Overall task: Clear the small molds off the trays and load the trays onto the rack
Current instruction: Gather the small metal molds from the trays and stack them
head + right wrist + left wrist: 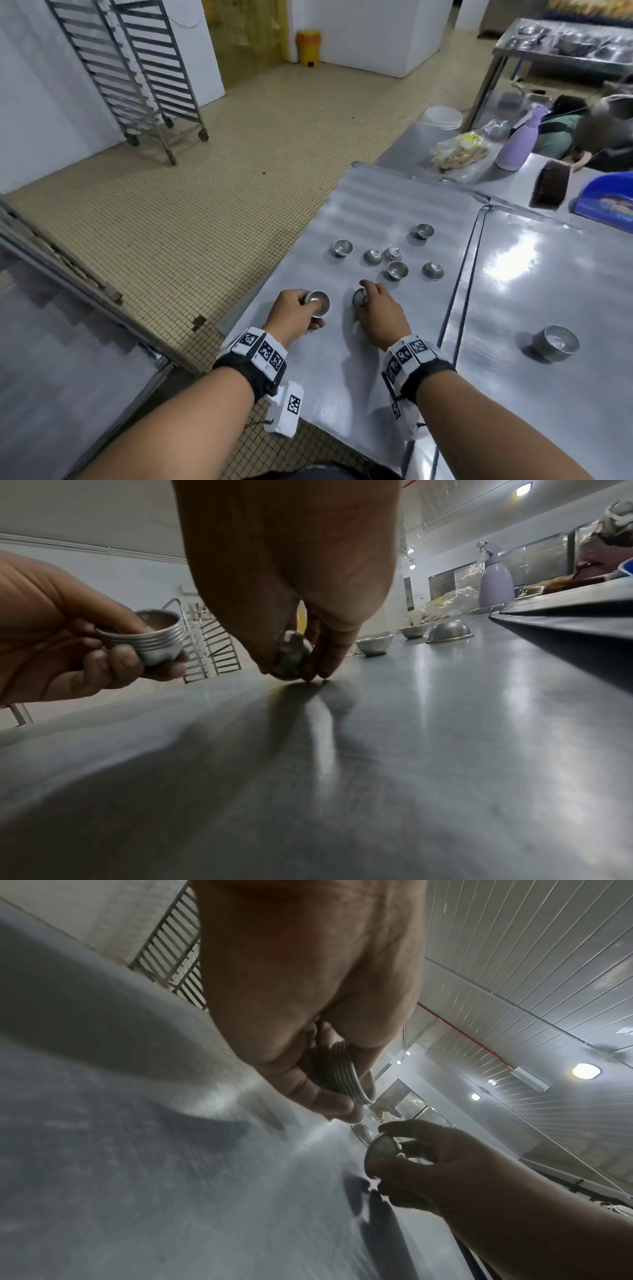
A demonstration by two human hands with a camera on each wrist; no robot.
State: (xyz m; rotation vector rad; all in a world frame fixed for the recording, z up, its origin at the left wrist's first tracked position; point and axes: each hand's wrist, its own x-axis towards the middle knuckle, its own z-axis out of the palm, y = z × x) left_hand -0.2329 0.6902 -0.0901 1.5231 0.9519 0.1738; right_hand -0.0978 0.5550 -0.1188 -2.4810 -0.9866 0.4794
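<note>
Two flat metal trays lie side by side, the left tray (383, 212) under my hands and the right tray (548, 274) beside it. My left hand (298, 308) grips a nested stack of small metal molds (318, 303) (342, 1073) (154, 639) above the left tray's near edge. My right hand (376, 311) pinches a single mold (359, 297) (291, 656) tilted on its rim against the tray. Several loose molds (390, 260) sit farther back on the left tray, some upside down. A separate mold stack (556, 341) stands on the right tray.
Two wheeled tray racks (137, 75) stand across the tiled floor at the far left. Behind the trays are a purple bottle (517, 144), a plastic bag (459, 150), white plates (442, 116), a brush (549, 185) and a blue dustpan (606, 198). Another person (603, 126) is at the far right.
</note>
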